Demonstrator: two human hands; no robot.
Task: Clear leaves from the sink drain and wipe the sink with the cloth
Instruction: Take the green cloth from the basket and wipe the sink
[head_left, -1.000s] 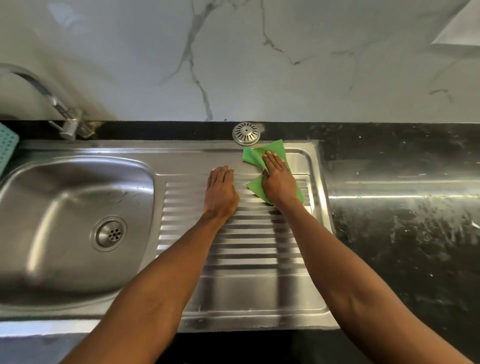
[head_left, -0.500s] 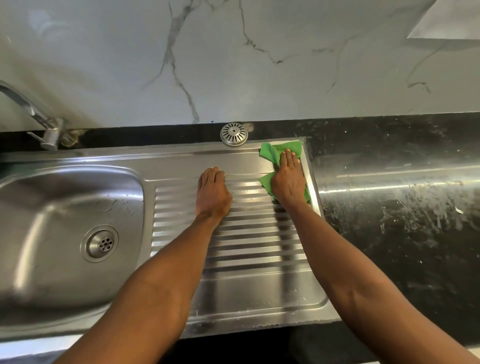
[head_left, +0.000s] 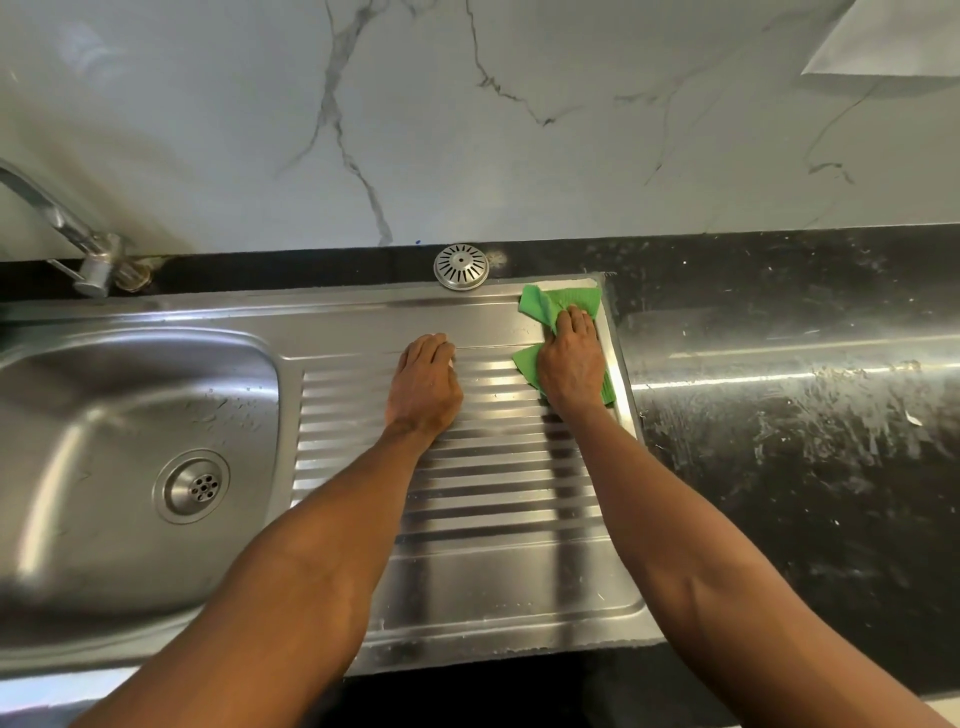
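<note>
Since a second ago the right hand (head_left: 569, 364) is sliding the green cloth (head_left: 569, 300) out to the far right corner of the sink's drainboard (head_left: 493, 587), fingers (head_left: 575, 323) pressed together flat on it. Left hand (head_left: 423, 387) is resting flat on the ridges, fingers together. Drain (head_left: 192, 486) is lying well apart, in the basin.

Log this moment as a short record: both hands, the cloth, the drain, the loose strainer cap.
left hand: flat on the ridged drainboard, holding nothing
right hand: pressing the green cloth onto the drainboard's far right corner
drain: in the basin, no leaves visible
strainer cap: on the black counter behind the drainboard
</note>
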